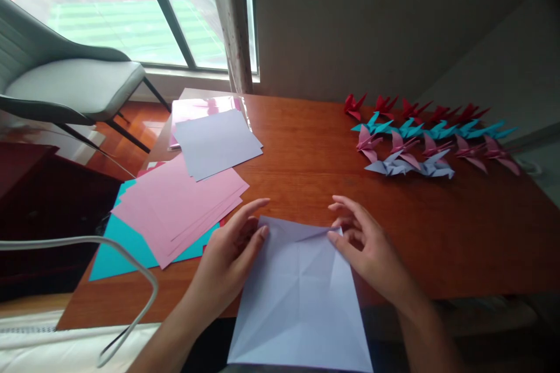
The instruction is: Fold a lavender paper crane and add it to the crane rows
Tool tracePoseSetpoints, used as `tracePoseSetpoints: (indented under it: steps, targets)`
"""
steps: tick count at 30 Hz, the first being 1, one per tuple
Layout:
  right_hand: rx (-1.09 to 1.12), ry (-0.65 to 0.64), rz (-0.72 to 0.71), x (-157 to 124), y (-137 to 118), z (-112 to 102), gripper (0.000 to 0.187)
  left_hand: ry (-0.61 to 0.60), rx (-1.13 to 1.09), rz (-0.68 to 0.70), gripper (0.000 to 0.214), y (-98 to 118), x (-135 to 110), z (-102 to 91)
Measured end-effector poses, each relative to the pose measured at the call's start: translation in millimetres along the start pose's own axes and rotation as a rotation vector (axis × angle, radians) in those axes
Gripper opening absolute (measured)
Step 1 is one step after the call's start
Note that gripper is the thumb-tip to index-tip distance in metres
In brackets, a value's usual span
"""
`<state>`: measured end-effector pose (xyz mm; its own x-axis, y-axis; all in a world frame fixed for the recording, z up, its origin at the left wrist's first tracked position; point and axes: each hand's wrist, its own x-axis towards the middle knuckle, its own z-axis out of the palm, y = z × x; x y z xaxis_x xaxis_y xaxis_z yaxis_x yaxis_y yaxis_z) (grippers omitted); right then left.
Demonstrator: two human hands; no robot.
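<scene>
A creased white sheet of paper (300,303) is held up in front of me at the table's near edge, its fold lines meeting near the middle. My left hand (238,236) pinches its far left corner between thumb and fingers. At the far right corner, my right hand (361,239) grips the sheet the same way, thumb on top. The far edge bends slightly between the two hands. To the left of my left hand lie several pink sheets (188,204) over blue sheets (125,245).
White sheets (219,143) rest on a pink plastic-wrapped pack (205,108). Rows of folded paper cranes stand at the back right: red (411,109), blue (409,128), pink (433,145), white (394,166). A white cable (149,280) curves at the left; a chair (74,84) is by the window.
</scene>
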<state>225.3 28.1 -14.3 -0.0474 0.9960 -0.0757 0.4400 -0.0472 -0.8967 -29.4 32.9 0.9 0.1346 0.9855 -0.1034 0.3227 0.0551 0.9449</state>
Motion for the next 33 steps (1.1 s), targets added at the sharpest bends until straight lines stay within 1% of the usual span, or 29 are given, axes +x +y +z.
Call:
tracePoseSetpoints:
  steps: [3, 4, 5, 6, 9, 10, 11, 13, 16, 17, 19, 24, 27, 30, 33]
  targets:
    - [-0.004, -0.067, 0.021, 4, -4, -2, 0.026, -0.096, 0.074, 0.027, 0.04, 0, 7, 2.2]
    - [-0.024, -0.074, 0.024, 5, -6, -2, 0.02, -0.11, 0.118, 0.048, 0.04, 0, 10, 2.9]
    - [-0.047, -0.07, 0.023, 6, -7, -2, 0.015, -0.098, 0.184, 0.077, 0.041, -1, 12, 3.7]
    - [-0.071, -0.055, 0.019, 7, -9, -2, 0.012, -0.059, 0.27, 0.117, 0.043, -2, 13, 4.4]
    - [-0.126, 0.005, 0.007, 9, -12, -1, 0.009, 0.136, 0.595, 0.287, 0.048, -4, 14, 6.6]
    - [-0.144, 0.017, 0.007, 10, -12, -1, 0.01, 0.181, 0.687, 0.349, 0.048, -4, 14, 7.5]
    - [-0.161, 0.027, 0.005, 11, -12, 0, 0.01, 0.2, 0.758, 0.404, 0.047, -4, 12, 8.4]
    - [-0.198, 0.045, -0.01, 12, -10, 1, 0.011, 0.191, 0.847, 0.505, 0.042, -3, 9, 10.6]
    - [-0.275, 0.07, -0.055, 15, -7, 3, 0.011, 0.089, 0.915, 0.607, 0.032, -5, 8, 14.3]
    - [-0.309, 0.077, -0.069, 16, -6, 4, 0.01, 0.046, 0.939, 0.615, 0.031, -6, 9, 15.5]
    - [-0.389, 0.084, -0.104, 18, -4, 4, 0.01, -0.003, 0.984, 0.617, 0.033, -9, 12, 17.5]
    - [-0.539, 0.077, -0.181, 26, -2, 7, 0.008, -0.041, 1.037, 0.617, 0.03, -13, 16, 19.1]
    - [-0.598, 0.072, -0.189, 33, -4, 12, 0.014, -0.067, 1.063, 0.642, 0.029, -13, 18, 18.8]
    - [-0.686, 0.068, -0.182, 41, -6, 17, 0.021, -0.106, 1.107, 0.663, 0.033, -10, 21, 18.6]
    - [-0.748, 0.078, -0.166, 46, -7, 20, 0.024, -0.129, 1.162, 0.666, 0.037, -8, 24, 18.8]
